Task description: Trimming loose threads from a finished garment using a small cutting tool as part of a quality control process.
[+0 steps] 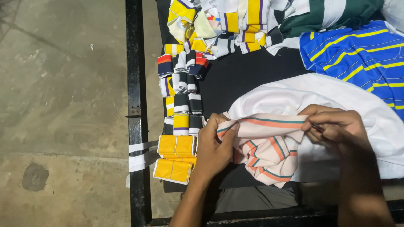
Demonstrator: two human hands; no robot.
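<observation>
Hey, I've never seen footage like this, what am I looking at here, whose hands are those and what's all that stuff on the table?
This is a single picture from a camera worn on a person's head, looking down at their own two bare hands. There is no machine.

The left hand and the right hand each pinch an end of a cream striped knit band with orange and green lines, holding its top edge stretched between them. It lies on a white garment.

They work over a black table with a black metal frame, above a concrete floor. Left of the hands lie folded knit bands in yellow, black and white; yellow ones are nearest. A heap of more bands and a blue shirt with yellow stripes lie further back.
</observation>
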